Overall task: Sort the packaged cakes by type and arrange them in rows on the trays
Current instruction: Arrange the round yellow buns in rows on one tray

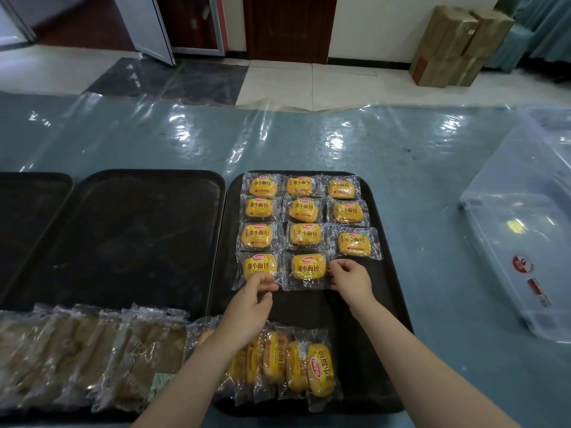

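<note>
Single head view, looking forward and down, close over tray [392,242]

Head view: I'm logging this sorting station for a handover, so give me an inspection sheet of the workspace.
Surface: teal table under clear plastic film.
Job's things: right tray holds eleven yellow cakes in rows; middle tray bare; stacked yellow cakes and brown cakes unsorted at near edge.
Clutter: clear plastic bin at right.
Grippers: left hand and right hand pinch the newest cake.
Cables: nothing seen.
Surroundings: cardboard boxes, door.
</note>
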`<state>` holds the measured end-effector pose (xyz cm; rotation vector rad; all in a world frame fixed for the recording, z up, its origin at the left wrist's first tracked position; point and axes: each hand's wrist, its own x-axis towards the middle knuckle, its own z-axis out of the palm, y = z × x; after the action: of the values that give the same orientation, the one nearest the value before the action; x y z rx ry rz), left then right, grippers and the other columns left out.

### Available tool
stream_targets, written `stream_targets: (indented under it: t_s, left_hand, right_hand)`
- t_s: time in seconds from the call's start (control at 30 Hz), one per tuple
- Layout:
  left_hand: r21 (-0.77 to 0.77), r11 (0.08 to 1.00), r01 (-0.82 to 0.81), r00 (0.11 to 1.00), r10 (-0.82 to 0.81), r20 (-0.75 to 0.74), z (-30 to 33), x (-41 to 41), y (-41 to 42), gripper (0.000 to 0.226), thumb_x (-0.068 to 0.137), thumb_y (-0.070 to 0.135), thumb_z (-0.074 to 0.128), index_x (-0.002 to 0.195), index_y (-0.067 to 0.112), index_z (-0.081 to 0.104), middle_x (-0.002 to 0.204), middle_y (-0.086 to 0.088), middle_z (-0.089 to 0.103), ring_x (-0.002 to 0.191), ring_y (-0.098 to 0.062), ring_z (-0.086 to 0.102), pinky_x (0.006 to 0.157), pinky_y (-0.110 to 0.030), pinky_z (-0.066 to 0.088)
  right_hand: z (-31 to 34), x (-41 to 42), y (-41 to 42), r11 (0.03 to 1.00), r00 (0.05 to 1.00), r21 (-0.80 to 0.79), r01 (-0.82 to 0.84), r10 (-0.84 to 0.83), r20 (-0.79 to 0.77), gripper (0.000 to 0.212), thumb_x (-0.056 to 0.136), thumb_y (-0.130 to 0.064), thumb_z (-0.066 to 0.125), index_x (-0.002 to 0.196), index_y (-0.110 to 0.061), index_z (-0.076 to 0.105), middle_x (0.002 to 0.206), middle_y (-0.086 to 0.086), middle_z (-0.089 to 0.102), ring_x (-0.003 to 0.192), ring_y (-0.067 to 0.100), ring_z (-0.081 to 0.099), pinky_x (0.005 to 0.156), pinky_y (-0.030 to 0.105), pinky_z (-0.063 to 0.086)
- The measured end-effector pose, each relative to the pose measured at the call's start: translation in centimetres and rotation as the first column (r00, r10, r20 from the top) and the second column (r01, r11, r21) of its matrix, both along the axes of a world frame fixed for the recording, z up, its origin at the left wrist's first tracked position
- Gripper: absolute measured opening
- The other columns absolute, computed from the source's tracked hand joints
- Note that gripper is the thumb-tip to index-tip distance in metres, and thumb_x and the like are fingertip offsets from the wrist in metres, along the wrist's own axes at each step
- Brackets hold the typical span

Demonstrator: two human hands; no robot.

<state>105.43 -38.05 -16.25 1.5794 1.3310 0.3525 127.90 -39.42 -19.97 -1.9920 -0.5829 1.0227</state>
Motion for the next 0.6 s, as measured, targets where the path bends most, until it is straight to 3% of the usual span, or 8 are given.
stream_targets:
  t_s: [0.13,0.3,0.4,0.6]
  left_hand:
    - [-0.014,1.000,0.007,1.000,-0.007,-0.011,0.0,-0.1,-0.3,0.028,0.101,0.016,0.051,0.122,0.033,0.048,0.117,0.021,0.059,0.069,-0.004,0.061,0.059,-0.018,0.049]
    - [0.025,0.999,0.038,0.998,-0.037,-0.045,0.4,-0.2,-0.8,0.031,0.100,0.015,0.051,0.126,0.031,0.049,0.121,0.021,0.056,0.099,0.003,0.058,0.074,-0.013,0.046]
    - [0.055,0.997,0.050,0.997,-0.047,-0.059,0.5,-0.4,-1.2,0.031,0.100,0.015,0.052,0.127,0.029,0.050,0.122,0.019,0.056,0.109,0.003,0.054,0.084,-0.013,0.045]
    - [0.119,0.989,0.084,0.993,-0.073,-0.095,1.2,-1.0,-2.6,0.034,0.100,0.015,0.051,0.131,0.029,0.052,0.128,0.018,0.053,0.119,0.000,0.049,0.095,-0.016,0.038]
  right_hand:
    - [0.9,0.1,-0.6,0.996,0.989,-0.035,-0.086,0.090,0.120,0.021,0.097,-0.023,0.057,0.116,-0.018,0.065,0.098,-0.005,0.066,0.092,0.015,0.065,0.089,0.042,0.057]
    - [1.8,0.1,-1.7,0.990,0.973,-0.056,-0.133,0.141,0.181,0.037,0.098,-0.021,0.056,0.134,-0.015,0.054,0.119,-0.002,0.062,0.106,0.015,0.059,0.095,0.036,0.052]
    - [2.1,0.1,-2.5,0.987,0.966,-0.049,-0.153,0.160,0.200,0.040,0.098,-0.021,0.057,0.137,-0.016,0.052,0.127,0.001,0.061,0.110,0.015,0.057,0.095,0.034,0.050]
    - [2.7,-1.3,-5.5,0.973,0.952,-0.025,-0.231,0.231,0.200,0.032,0.098,-0.019,0.057,0.130,-0.018,0.056,0.121,-0.004,0.062,0.111,0.011,0.057,0.091,0.024,0.046]
